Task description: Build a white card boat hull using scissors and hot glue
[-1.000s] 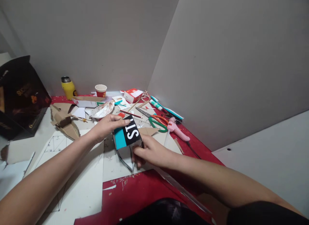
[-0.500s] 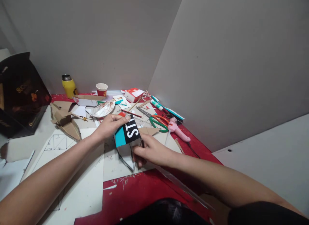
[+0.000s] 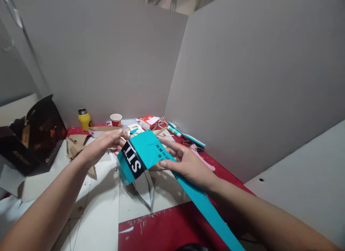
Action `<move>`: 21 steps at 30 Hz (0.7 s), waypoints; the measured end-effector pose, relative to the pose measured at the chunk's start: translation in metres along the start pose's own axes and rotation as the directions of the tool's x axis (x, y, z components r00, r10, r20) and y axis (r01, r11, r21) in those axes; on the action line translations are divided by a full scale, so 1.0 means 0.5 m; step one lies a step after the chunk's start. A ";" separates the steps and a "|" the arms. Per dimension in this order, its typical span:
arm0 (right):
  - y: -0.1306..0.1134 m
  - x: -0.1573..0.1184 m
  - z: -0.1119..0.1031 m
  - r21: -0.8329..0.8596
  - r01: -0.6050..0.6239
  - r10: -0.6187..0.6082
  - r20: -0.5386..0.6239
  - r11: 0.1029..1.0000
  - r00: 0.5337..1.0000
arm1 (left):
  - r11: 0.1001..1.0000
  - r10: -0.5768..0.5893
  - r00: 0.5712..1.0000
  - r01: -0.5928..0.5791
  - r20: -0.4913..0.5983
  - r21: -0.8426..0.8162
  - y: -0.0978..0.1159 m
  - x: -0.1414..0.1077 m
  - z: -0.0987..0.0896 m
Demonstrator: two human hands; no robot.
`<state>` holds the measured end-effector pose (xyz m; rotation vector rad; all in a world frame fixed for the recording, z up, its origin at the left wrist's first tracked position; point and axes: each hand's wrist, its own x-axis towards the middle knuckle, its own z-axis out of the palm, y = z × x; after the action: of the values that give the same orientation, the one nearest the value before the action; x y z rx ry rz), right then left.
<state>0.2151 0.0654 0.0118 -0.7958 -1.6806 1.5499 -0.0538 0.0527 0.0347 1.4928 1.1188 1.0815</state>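
Observation:
A folded turquoise card piece [image 3: 148,146] with a black band and white letters hangs above the white board, its pale inner side showing below. My right hand [image 3: 188,164] grips its right part between thumb and fingers, and a long turquoise strip [image 3: 207,208] runs from there toward the lower right. My left hand [image 3: 104,145] is beside the piece's upper left edge, its fingers stretched and apart; the fingertips are partly behind the card.
A yellow bottle [image 3: 84,120] and a paper cup [image 3: 116,119] stand at the back. A dark box [image 3: 40,136] is at the left, near cut cardboard [image 3: 77,145]. A pink glue gun [image 3: 203,158] lies at the right, and grey panels [image 3: 121,64] rise behind.
The card has turned, showing more turquoise and the long strip. My left hand has let go and opened, while my right hand has moved right and up. The view has tilted upward.

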 end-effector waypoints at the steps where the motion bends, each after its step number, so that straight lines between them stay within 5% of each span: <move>1: -0.005 -0.002 0.003 -0.014 0.015 -0.014 0.051 1.000 0.999 | 1.000 0.006 1.000 -0.006 0.016 0.017 0.008 -0.006 0.002; 6: -0.023 -0.012 0.022 -0.031 0.056 -0.047 0.222 0.998 0.974 | 0.996 -0.082 0.956 0.089 0.281 -0.011 0.026 -0.034 0.048; 9: -0.036 -0.015 0.008 -0.061 -0.007 0.028 0.347 0.998 0.938 | 0.998 -0.063 0.966 0.056 0.250 0.034 0.044 -0.057 0.068; 11: -0.046 -0.018 -0.020 -0.109 -0.065 0.100 0.367 0.992 0.925 | 0.988 -0.005 0.987 -0.019 0.160 0.150 0.071 -0.078 0.062; 13: -0.058 -0.023 -0.061 -0.153 -0.095 0.132 0.254 0.984 0.958 | 0.974 0.075 0.997 -0.066 -0.032 0.217 0.107 -0.102 0.040; 14: -0.062 -0.025 -0.085 -0.185 -0.073 0.099 0.137 0.980 0.986 | 0.969 0.160 0.964 -0.113 -0.213 0.218 0.126 -0.113 0.026; 16: -0.067 -0.028 -0.132 -0.295 -0.006 -0.032 -0.123 0.955 0.992 | 0.971 0.225 0.797 -0.138 -0.561 0.194 0.155 -0.127 -0.001; 17: -0.066 -0.028 -0.155 -0.394 0.024 -0.115 -0.210 0.919 0.971 | 0.968 0.248 0.735 -0.161 -0.631 0.194 0.162 -0.129 -0.011; 19: -0.057 -0.025 -0.195 -0.624 0.029 -0.253 -0.273 0.781 0.928 | 0.954 0.296 0.678 -0.244 -0.673 0.174 0.162 -0.122 -0.021; 21: -0.041 -0.021 -0.228 -0.832 -0.016 -0.345 -0.247 0.554 0.906 | 0.939 0.335 0.706 -0.306 -0.624 0.158 0.146 -0.108 -0.020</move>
<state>0.3154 0.1189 0.0350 -1.2517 -2.0674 0.3138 -0.0638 -0.0080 0.1023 1.4085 1.3691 1.9356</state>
